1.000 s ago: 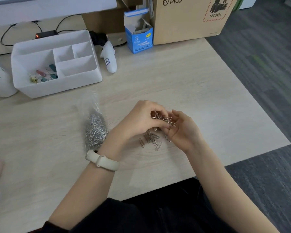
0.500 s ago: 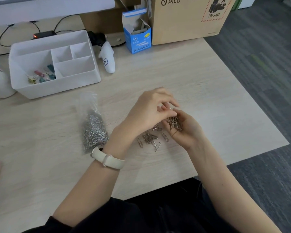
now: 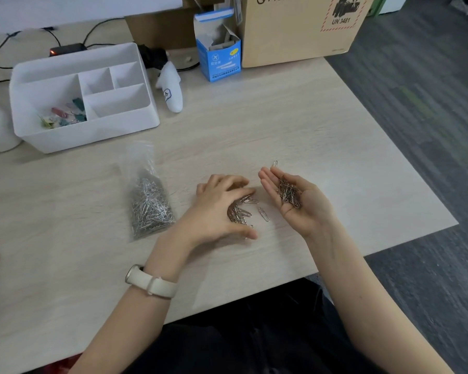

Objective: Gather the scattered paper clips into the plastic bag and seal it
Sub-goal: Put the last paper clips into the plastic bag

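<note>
Head view: bag (image 3: 149,203) lengthwise mouth-away; left grip (image 3: 218,209) curls on clips (image 3: 241,214), right grip (image 3: 307,211) open.

Soft, even light from above keeps the pale table (image 3: 295,117) bright, with only a faint shadow under the left hand (image 3: 219,209). The table's middle is sharp. The floor (image 3: 430,130) right of the table smears, and lines at the table's far end lean with wide-angle distortion.

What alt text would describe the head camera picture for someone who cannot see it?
A person's right hand, palm up, cradles a heap of paper clips while the left hand curves over loose clips on a pale wooden table. A clear plastic bag of clips lies left of the hands; one stray clip lies beyond the right fingertips.
</note>
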